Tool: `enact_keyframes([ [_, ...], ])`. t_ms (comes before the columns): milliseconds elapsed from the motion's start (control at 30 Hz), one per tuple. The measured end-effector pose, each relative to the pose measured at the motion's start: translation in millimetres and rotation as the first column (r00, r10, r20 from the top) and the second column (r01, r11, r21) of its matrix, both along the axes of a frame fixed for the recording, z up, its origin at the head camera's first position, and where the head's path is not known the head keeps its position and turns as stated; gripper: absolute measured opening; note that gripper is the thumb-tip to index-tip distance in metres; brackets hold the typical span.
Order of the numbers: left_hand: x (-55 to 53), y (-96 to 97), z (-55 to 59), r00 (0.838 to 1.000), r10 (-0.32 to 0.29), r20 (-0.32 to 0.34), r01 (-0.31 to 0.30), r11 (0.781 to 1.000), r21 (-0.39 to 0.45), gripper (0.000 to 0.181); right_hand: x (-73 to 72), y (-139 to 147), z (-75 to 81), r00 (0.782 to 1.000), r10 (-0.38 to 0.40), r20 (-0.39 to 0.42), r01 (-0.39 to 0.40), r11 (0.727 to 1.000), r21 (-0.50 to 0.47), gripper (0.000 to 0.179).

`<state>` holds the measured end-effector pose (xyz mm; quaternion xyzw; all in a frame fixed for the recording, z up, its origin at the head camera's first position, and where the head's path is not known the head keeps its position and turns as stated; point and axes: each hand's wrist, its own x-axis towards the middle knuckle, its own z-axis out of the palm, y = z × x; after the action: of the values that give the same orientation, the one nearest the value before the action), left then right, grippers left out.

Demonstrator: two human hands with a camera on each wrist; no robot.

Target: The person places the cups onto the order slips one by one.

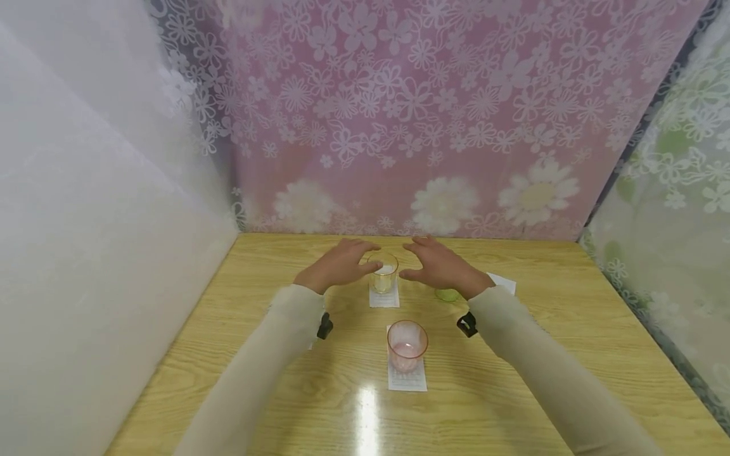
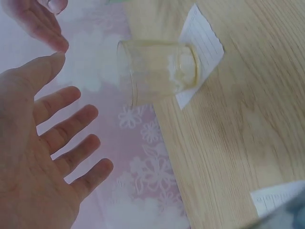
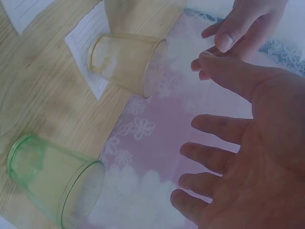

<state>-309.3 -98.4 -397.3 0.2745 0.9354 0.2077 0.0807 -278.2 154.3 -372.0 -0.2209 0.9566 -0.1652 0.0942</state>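
Head view looks down; wrists share yellow cup (image 2: 155,69).

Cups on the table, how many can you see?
3. In the head view: a yellow cup between the left hand and right hand, a green cup partly behind the right hand, a pink cup between the arms. They may hide more.

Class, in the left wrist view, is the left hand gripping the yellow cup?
No, a gap separates the left hand from the yellow cup.
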Motion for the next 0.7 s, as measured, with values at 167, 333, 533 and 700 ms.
enact_keyframes([
  [167,-2.6,22.6,3.7,1.0,-0.019,-0.012,0.019,1.0,-0.019,0.056,0.1,16.5,-1.1,1.0,-0.011,-0.024,0.011,1.0,0.01,0.075],
  [333,-4.2,39.9,5.7,1.0,-0.026,-0.014,0.026,0.999,-0.034,0.056,-2.5,31.7,-1.5,0.998,-0.021,-0.05,0.023,0.999,0.029,0.076],
  [533,-6.7,57.3,6.5,0.999,-0.018,-0.029,0.016,0.998,-0.068,0.057,-4.6,52.3,-1.8,0.998,-0.046,-0.043,0.048,0.999,0.026,0.078],
  [700,-8.1,74.3,11.3,0.999,-0.022,-0.05,0.017,0.994,-0.108,0.057,-1.8,73.2,-2.7,0.996,-0.083,-0.019,0.083,0.997,0.003,0.078],
])
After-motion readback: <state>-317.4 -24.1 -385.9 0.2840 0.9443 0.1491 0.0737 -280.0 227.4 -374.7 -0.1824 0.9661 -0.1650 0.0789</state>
